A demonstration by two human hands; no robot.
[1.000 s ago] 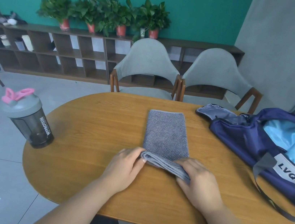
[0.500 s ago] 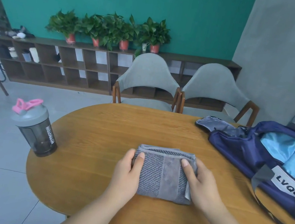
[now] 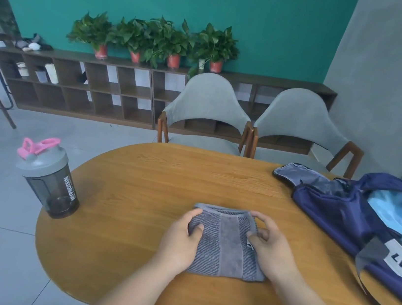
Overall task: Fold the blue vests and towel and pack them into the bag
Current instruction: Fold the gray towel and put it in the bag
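Towel folded on counter; left hand and right hand fingers pinch its side edges. Bag lies to the right, so the right hand is nearer.

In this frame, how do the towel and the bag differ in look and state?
The towel is grey and striped; the bag is navy. The towel is folded flat; the bag lies open, light blue fabric showing inside. The left hand and right hand hold the towel's sides; nothing touches the bag. Both rest on the wooden table.
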